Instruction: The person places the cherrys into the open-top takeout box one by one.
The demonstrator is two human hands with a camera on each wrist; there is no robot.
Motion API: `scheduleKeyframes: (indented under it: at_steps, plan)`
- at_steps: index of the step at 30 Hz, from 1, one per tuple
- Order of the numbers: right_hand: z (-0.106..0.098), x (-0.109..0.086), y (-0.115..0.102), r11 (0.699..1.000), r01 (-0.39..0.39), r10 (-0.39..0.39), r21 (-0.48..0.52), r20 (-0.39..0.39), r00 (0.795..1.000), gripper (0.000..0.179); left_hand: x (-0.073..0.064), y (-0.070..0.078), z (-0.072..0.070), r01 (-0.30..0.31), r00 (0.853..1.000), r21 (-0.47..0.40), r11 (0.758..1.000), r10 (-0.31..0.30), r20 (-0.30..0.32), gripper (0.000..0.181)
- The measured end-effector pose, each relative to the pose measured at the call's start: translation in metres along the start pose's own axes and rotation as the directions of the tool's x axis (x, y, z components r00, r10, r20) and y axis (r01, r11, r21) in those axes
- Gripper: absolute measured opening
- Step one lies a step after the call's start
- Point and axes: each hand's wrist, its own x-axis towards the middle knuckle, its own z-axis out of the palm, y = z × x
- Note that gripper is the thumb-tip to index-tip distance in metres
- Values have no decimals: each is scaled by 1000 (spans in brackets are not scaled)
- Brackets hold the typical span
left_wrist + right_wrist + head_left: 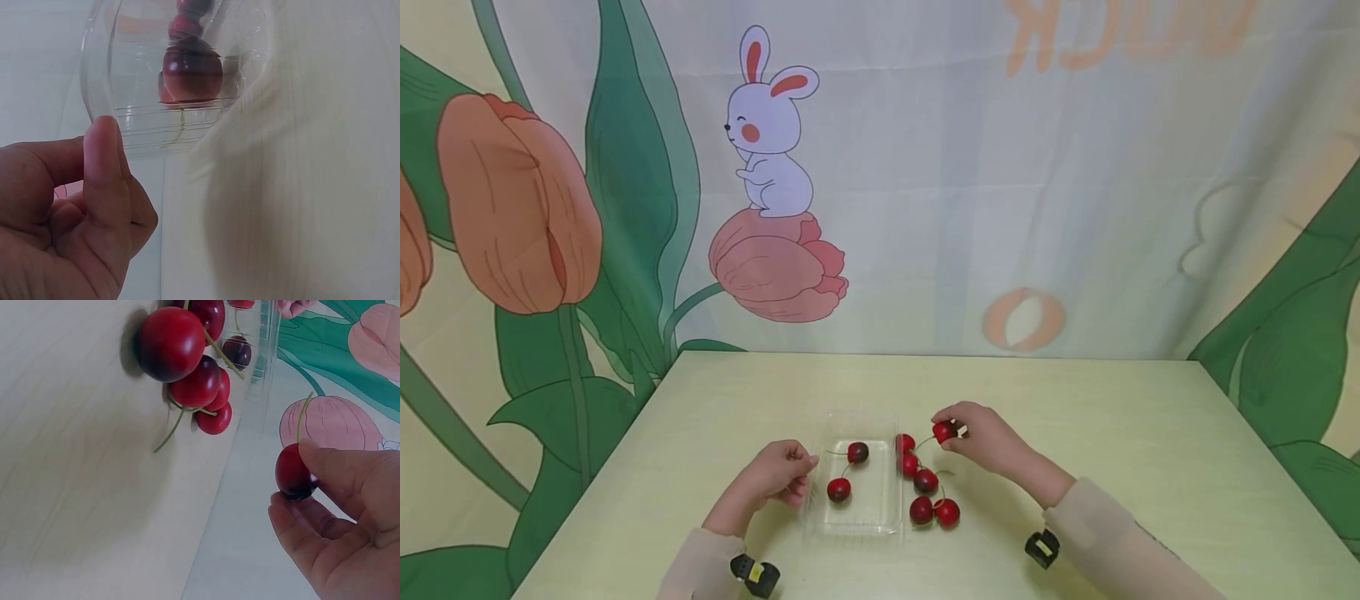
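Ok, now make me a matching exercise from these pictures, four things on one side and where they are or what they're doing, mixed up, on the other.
Column one
1. Left hand
2. Right hand
3. Clear plastic container
4. Printed white rabbit

Column two
A. Has two cherries inside
B. On top of a pink tulip on the backdrop
C. At the left edge of something transparent
D. Holding a single cherry

Right pairs: 1-C, 2-D, 3-A, 4-B.
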Motion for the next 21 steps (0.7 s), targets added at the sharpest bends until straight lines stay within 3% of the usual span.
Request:
scheduleKeyframes:
  at_steps: [14,21]
  plan:
    - [2,-2,-23,999,8,-10,42,29,1000,32,0,-1,0,-3,1000,-2,1000,3,3,18]
    - [5,1,-33,998,53,-54,33,44,998,32,-1,0,0,-3,1000,3,1000,3,3,17]
